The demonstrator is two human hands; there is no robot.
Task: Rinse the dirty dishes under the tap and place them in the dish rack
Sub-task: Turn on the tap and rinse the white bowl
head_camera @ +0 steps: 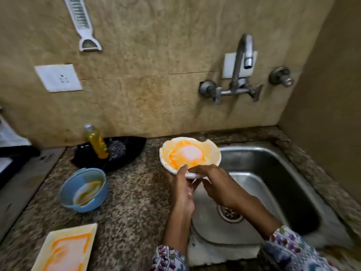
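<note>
Speckled granite counter (132, 192) runs along a tan stone wall, with a steel sink (273, 173) set at its right end under a wall tap (244, 61). We hold a round white plate (190, 154), smeared orange, with both hands at its near rim, over the sink's left edge; our left hand (182, 189) grips from below and our right hand (212, 179) pinches the rim beside it. A blue bowl (84, 190) on the counter holds orange residue. A rectangular white plate (66, 249) with orange streaks lies nearest us. A black tray (129, 151) holds a yellow liquid bottle (95, 141) and a steel scrubber (117, 148).
</note>
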